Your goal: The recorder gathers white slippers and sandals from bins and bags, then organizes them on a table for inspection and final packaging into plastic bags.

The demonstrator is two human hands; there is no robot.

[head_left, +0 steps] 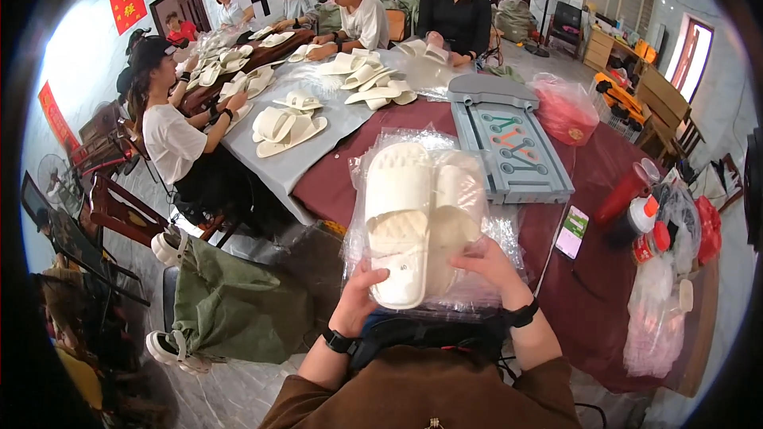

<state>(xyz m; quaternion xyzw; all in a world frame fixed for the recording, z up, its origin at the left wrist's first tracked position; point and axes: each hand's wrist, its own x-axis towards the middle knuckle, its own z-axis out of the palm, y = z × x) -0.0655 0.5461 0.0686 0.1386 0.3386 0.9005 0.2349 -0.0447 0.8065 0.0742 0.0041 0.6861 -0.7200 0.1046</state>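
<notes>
In front of me is a pair of cream slide slippers (397,191), side by side with soles facing away and heels toward me. My left hand (359,295) is closed on the heel of the left slipper, thumb on top. My right hand (486,268) grips near the heel of the right slipper (459,199), which looks cloudy under clear plastic film. Whether the left slipper is also inside the bag, I cannot tell. Below and around the pair lie clear plastic bags (503,230) on the dark red tablecloth.
Beyond are a grey plastic board (513,147), a pink bag (563,107) and loose slippers (288,129) on grey sheeting. At right lie a phone (572,232), bottles (633,221) and plastic bags (656,318). A green sack (238,302) stands at left. Several people sit around the table.
</notes>
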